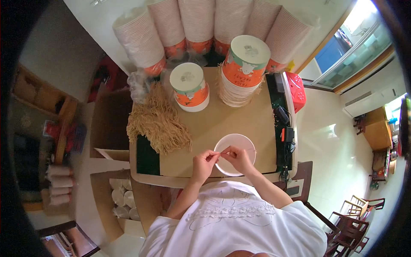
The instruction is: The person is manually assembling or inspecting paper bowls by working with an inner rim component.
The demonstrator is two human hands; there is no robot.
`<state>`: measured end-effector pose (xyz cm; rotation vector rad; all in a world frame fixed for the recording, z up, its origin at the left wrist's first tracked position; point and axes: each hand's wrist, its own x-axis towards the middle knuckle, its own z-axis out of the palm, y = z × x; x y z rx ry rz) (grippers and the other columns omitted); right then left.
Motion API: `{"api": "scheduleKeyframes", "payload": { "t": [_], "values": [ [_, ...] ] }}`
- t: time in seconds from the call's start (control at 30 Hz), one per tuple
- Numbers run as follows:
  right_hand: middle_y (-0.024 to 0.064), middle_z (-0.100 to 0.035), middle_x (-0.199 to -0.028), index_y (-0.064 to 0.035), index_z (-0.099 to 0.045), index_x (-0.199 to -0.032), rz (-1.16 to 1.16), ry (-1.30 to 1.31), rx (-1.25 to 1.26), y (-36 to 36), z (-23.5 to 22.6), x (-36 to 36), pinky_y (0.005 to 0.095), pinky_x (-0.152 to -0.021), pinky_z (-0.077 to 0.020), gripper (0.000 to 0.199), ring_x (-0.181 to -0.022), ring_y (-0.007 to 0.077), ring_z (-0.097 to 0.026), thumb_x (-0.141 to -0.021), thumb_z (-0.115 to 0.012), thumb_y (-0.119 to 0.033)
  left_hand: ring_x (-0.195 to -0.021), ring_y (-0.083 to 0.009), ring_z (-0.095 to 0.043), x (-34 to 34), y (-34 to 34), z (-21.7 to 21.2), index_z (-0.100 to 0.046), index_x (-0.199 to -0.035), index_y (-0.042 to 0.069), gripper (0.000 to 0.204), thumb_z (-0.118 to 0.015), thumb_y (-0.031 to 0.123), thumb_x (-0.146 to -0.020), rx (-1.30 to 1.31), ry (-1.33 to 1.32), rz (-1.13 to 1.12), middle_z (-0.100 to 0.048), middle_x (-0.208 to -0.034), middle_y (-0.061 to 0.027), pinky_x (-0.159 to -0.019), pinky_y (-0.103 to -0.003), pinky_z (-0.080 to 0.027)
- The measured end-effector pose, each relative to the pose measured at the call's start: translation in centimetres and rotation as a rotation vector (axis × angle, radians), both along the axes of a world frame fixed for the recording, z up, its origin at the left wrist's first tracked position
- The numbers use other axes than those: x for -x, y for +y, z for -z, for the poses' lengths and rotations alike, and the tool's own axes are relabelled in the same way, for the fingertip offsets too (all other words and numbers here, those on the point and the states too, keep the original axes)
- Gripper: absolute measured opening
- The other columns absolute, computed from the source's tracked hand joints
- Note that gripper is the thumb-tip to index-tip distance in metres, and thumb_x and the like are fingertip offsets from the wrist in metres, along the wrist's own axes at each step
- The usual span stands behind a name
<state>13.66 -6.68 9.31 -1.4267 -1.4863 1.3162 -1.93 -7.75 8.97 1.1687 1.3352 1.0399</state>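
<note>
A round white paper tub (234,142) stands at the near edge of the table, its open top facing up. Over its left rim my left hand (205,163) and my right hand (238,159) meet, fingertips pinched together. What lies between the fingers is too small to make out. Left of them, a heap of tan cord strands (158,120) spreads over the tabletop. Farther back stands a short stack of printed orange and green tubs (192,98), bottom up. Right of it rises a taller tub stack (243,77) with tan strands around its lower part.
Several tall wrapped stacks of white tubs (197,21) line the table's back. A brown board (205,132) covers much of the top. Black cables and adapters (282,115) lie along the right edge, beside a red plastic stool (295,91). Cardboard boxes (100,186) stand at the left.
</note>
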Motion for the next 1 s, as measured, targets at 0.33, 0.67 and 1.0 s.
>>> {"api": "scheduleKeyframes", "payload": {
  "t": [0.33,0.67,1.0],
  "values": [
    [0.0012,-0.043,-0.05,-0.0041,-0.064,-0.077,-0.018,-0.176,0.012,0.0,3.0,-0.1,0.0256,-0.044,-0.0302,0.009,-0.048,0.0067,-0.035,-0.074,-0.066,-0.012,-0.061,-0.0111,-0.06,2.6,0.5,4.4,-0.063,-0.084,0.0,0.008,-0.06,0.003,-0.078,0.051,0.153,-0.027,-0.063,-0.068,-0.0067,-0.057,-0.024,-0.048],
    [0.0151,-0.054,-0.058,-0.004,-0.064,-0.08,-0.06,-0.233,0.075,-0.4,5.1,0.7,0.0342,-0.05,-0.0422,0.018,-0.051,0.0234,-0.053,-0.071,-0.067,-0.02,-0.069,-0.013,-0.061,2.8,-0.9,5.9,-0.063,-0.089,0.0,0.015,-0.061,0.002,-0.074,0.026,0.337,0.166,-0.064,-0.078,-0.0082,-0.064,-0.025,-0.048],
    [0.0148,-0.055,-0.058,-0.0045,-0.064,-0.08,-0.076,-0.236,0.072,-0.3,4.0,1.1,0.0346,-0.05,-0.042,0.018,-0.052,0.0238,-0.054,-0.071,-0.067,-0.02,-0.07,-0.0139,-0.061,2.6,-1.0,5.6,-0.063,-0.088,0.0,0.014,-0.064,0.004,-0.074,0.016,0.377,0.179,-0.064,-0.079,-0.0083,-0.063,-0.025,-0.049]
  ]
}}
